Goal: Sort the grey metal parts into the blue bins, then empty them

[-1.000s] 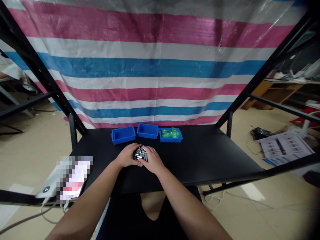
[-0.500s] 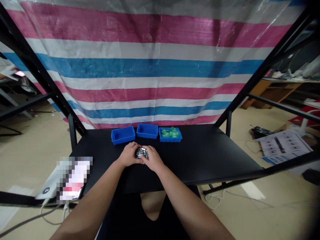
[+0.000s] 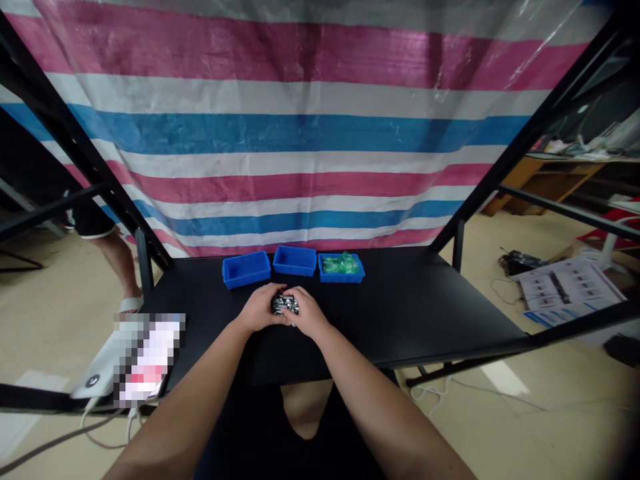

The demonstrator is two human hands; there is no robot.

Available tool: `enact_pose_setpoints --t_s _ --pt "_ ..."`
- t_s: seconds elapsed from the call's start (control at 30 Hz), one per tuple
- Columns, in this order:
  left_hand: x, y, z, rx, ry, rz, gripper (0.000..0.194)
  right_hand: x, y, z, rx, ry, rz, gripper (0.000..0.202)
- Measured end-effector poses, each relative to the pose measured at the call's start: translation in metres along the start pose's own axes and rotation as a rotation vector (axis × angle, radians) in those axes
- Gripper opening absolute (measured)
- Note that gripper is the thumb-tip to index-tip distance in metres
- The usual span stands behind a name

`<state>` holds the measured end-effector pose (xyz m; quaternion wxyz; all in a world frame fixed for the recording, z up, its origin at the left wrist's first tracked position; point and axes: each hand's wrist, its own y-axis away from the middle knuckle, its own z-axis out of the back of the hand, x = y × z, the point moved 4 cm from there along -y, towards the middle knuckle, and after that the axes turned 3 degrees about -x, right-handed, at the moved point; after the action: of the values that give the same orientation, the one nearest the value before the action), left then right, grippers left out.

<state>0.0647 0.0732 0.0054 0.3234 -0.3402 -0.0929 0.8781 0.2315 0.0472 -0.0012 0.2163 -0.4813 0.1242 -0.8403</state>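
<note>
My left hand (image 3: 261,308) and my right hand (image 3: 306,311) curve around a heap of small silvery metal parts (image 3: 284,304) on the black table (image 3: 395,320). The fingers of both hands are bent and close the heap in from either side, fingertips nearly meeting behind it and thumbs in front. The parts are too small to name their kind. Just beyond my hands stand a left blue bin (image 3: 246,275), a middle blue bin (image 3: 295,269) and a right blue bin (image 3: 342,277). Crumpled green plastic packets (image 3: 343,263) fill the right one; nothing shows in the other two.
A phone with a blurred screen (image 3: 153,360) and a white power bank (image 3: 97,370) with cables lie at the left. Black frame posts (image 3: 145,267) and a striped plastic sheet (image 3: 300,133) bound the table. A person's leg (image 3: 117,260) is beyond the left post.
A person has come into view at the far left. My hands stay around the metal parts, which have shifted slightly between them.
</note>
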Motion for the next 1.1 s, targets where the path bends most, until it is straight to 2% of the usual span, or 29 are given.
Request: enact_pose_setpoints --t_s 0.2,0.37,0.63,0.8,1.1 --pt "-0.003 -0.006 -0.005 0.016 -0.125 0.006 0.082 0.003 0.000 0.004 -0.102 0.055 -0.003 0.044" --pt "-0.004 -0.004 -0.009 0.003 -0.125 0.000 0.072 -0.002 0.001 0.002 -0.140 0.142 -0.028 0.049" --pt "-0.012 -0.002 -0.009 -0.002 -0.088 -0.011 0.051 -0.012 0.003 -0.009 -0.163 0.400 -0.140 0.076" --pt "-0.014 -0.005 -0.011 0.023 -0.127 -0.020 0.063 -0.008 0.001 -0.006 -0.141 0.380 -0.092 0.062" --pt "-0.014 -0.005 -0.010 -0.049 -0.170 0.022 0.059 -0.005 -0.003 0.000 -0.128 0.265 -0.062 0.044"
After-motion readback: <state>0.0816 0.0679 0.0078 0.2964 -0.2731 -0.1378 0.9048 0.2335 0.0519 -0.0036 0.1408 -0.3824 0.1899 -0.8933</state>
